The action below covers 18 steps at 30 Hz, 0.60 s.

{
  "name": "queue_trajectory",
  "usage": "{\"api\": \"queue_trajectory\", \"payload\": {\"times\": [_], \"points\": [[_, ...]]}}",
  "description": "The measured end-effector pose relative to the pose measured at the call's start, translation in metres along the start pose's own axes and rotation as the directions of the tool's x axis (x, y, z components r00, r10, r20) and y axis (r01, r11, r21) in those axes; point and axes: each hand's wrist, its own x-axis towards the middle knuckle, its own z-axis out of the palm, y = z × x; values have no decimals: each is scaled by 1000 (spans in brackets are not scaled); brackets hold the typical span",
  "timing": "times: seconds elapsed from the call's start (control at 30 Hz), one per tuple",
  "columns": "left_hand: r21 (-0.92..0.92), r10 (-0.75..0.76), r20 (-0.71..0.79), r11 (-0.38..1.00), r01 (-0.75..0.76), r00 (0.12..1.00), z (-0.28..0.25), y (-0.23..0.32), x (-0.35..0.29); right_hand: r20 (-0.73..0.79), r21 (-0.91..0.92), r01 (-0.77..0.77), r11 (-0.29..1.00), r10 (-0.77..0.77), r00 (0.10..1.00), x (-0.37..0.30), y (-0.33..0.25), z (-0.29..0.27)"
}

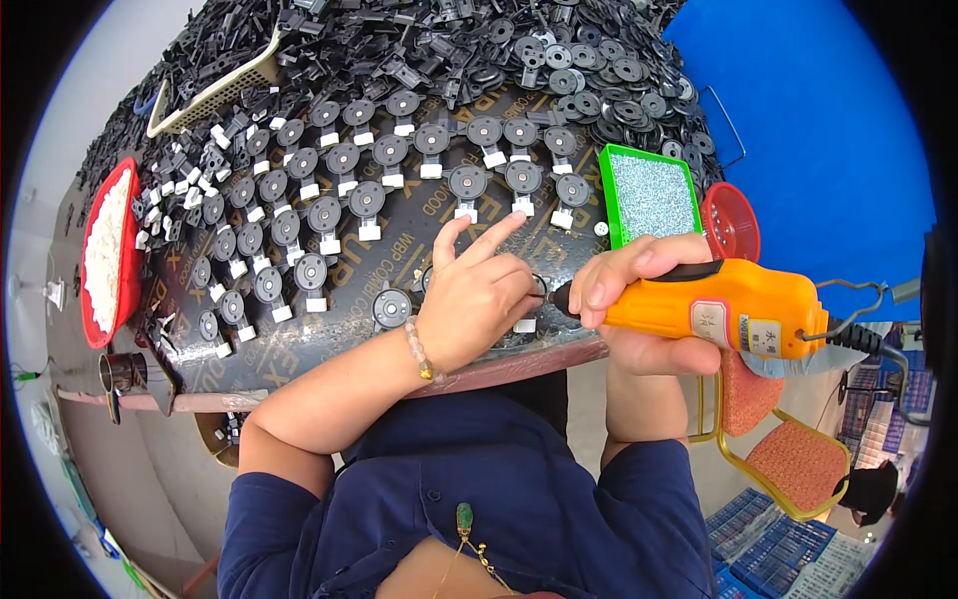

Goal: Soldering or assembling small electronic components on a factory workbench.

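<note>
My right hand (617,282) is wrapped round an orange electric screwdriver (738,307), whose dark tip points left. At that tip, my left hand (477,304) has its thumb and index finger pinched together; what they hold is hidden. Two other fingers of this hand stretch out toward the white ends of nearby parts. Partly under the left hand lie some dark round wheel parts, and one of them (392,308) shows beside my wrist. Beyond, rows of black wheel assemblies with white tabs (367,202) lie on the dark tabletop (439,215).
A green tray (611,200) of tiny silvery pieces stands at the right, beside a red bowl (733,222). Loose black parts (399,50) are heaped at the back, with a cream basket (215,92) among them. A red basin (130,250) of white pieces is at the left.
</note>
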Motion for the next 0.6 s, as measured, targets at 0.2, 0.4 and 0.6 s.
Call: {"api": "queue_trajectory", "payload": {"times": [0.2, 0.4, 0.6], "points": [[-10, -7, -72, 1000, 6, 997, 7, 0, 3, -193, -8, -148, 989, 144, 971, -5, 0, 0], [-83, -30, -12, 996, 29, 999, 5, -6, 1, -82, -44, 2, 999, -6, 997, -5, 4, -3], [-289, -65, 30, 955, 70, 997, -1, -10, 1, -91, 70, 75, 995, -69, 993, 1, -8, -1]]}}
